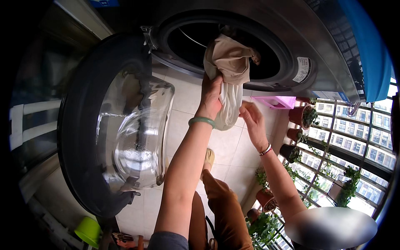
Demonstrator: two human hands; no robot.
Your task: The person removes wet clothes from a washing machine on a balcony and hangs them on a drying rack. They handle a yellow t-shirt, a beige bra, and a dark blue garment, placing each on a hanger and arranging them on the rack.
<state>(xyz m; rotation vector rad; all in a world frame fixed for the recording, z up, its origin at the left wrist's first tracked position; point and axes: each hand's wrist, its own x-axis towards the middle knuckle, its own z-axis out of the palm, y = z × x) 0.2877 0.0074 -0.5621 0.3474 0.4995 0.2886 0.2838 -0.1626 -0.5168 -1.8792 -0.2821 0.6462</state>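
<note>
A beige garment with a white lower part or lining (231, 60) hangs bunched at the mouth of a front-loading washing machine (287, 62). Its upper end reaches into the dark drum opening, where the rest is hidden. My left hand (211, 98), with a green bangle at the wrist, grips the cloth from the left, just under the beige folds. On the other side, my right hand (253, 121) has its fingers drawn together at the right edge of the white cloth, seeming to pinch it. The round glass door (137, 129) stands swung out to the left of my left forearm.
Several potted plants (304, 116) line the barred window at the right. A pink plastic stool or stand (275, 102) is beside the machine. Blue cloth or cover (368, 50) drapes the machine's right side. A lime-green bucket (88, 231) sits at lower left. Pale floor tiles (225, 141) lie below my hands.
</note>
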